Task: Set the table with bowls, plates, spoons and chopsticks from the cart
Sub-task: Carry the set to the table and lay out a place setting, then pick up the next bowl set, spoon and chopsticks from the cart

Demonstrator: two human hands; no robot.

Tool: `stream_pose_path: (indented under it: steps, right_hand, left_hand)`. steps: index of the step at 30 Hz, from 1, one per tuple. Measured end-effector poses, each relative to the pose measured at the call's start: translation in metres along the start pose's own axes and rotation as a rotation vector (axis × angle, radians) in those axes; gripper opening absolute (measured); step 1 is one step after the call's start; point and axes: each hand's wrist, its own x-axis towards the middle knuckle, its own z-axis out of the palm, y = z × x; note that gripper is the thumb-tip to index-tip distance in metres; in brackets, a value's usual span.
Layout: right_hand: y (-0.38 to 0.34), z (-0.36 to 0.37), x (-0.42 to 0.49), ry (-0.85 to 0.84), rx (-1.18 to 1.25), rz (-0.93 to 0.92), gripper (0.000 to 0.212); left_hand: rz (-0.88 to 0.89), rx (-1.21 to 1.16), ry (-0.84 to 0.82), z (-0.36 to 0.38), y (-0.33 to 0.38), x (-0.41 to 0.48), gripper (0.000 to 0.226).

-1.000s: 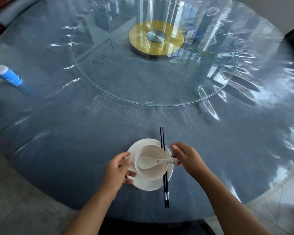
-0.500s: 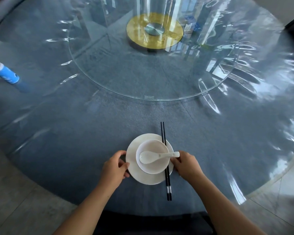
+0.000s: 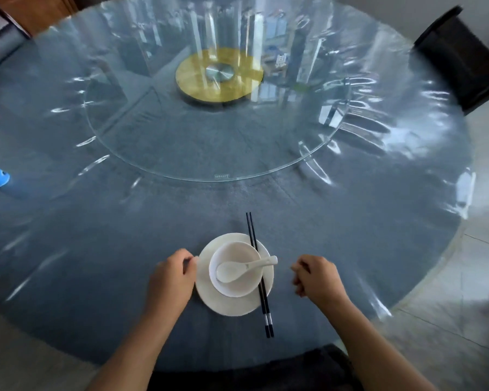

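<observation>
Our left hand [image 3: 172, 275] is curled, fingertips touching the plate [image 3: 206, 294] rim. Between our hands: bowl [image 3: 232, 258] on plate, spoon [image 3: 244, 268] in bowl, chopsticks [image 3: 259, 275] across. Right hand [image 3: 318, 279] loosely curled, holding nothing. One setting done; rest of surface [image 3: 96, 249] unset.

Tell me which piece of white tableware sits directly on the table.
The plate. The bowl stands on it, and the spoon rests in the bowl.
</observation>
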Motion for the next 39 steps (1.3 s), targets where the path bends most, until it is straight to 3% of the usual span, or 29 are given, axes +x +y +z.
stream_pose_path:
  steps: [4, 8, 13, 16, 20, 23, 32, 39]
  right_hand:
    - [0.021, -0.068, -0.023, 0.078, -0.034, -0.046, 0.027]
    - [0.063, -0.165, -0.054, 0.151, -0.159, -0.028, 0.014]
    - [0.158, -0.293, -0.113, 0.347, -0.227, 0.068, 0.024]
    - [0.221, -0.358, -0.155, 0.452, -0.255, 0.153, 0.031]
    - [0.291, -0.431, -0.204, 0.577, -0.208, 0.298, 0.015]
    - [0.335, -0.475, -0.229, 0.659, -0.166, 0.412, 0.037]
    - [0.455, -0.622, -0.254, 0.805, -0.113, 0.693, 0.022]
    - [0.523, -0.704, -0.245, 0.908, 0.026, 0.916, 0.027]
  left_hand:
    - [0.284, 0.038, 0.004, 0.003, 0.084, -0.014, 0.016]
    - [0.565, 0.084, -0.143, 0.061, 0.19, -0.047, 0.011]
    - [0.843, 0.244, -0.376, 0.165, 0.331, -0.1, 0.022]
    - [1.013, 0.314, -0.405, 0.214, 0.412, -0.144, 0.02]
    - [1.163, 0.326, -0.498, 0.269, 0.518, -0.205, 0.026]
    - [1.282, 0.365, -0.543, 0.311, 0.587, -0.244, 0.029]
    - [1.588, 0.402, -0.758, 0.45, 0.791, -0.333, 0.034]
    - [1.801, 0.445, -0.841, 0.526, 0.932, -0.385, 0.022]
